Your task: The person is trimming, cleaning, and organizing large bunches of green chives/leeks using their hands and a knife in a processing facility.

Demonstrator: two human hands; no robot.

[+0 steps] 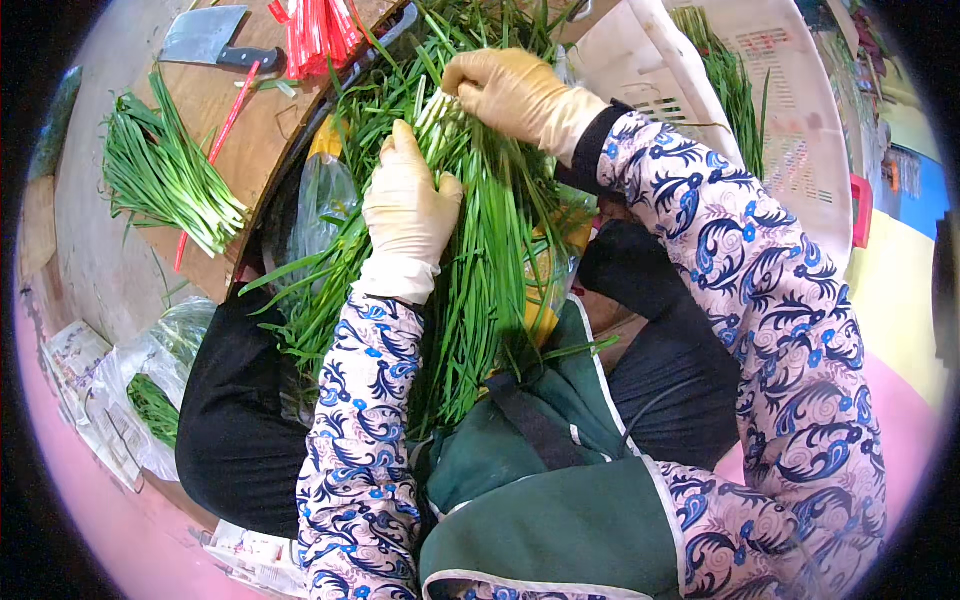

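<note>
Over a heap of loose garlic chives (490,270) in front of my lap, both my hands work in pale rubber gloves. My left hand (405,215) curves round the left side of the chives, thumb and forefinger showing, its other fingers hidden. My right hand (510,90) is closed at the pale stem ends (438,118), fingertips pressed together on them. Long green leaves hang from there toward my apron (545,500). To the left, a tidy bunch of garlic chives (170,170) lies across a red tie strip (222,135) on a wooden board (285,125).
A cleaver (215,40) and a bundle of red strips (315,35) lie at the board's far end. At right stands a large pale plastic basket (800,130) with more chives (735,95) inside. A plastic bag of greens (150,390) sits at lower left.
</note>
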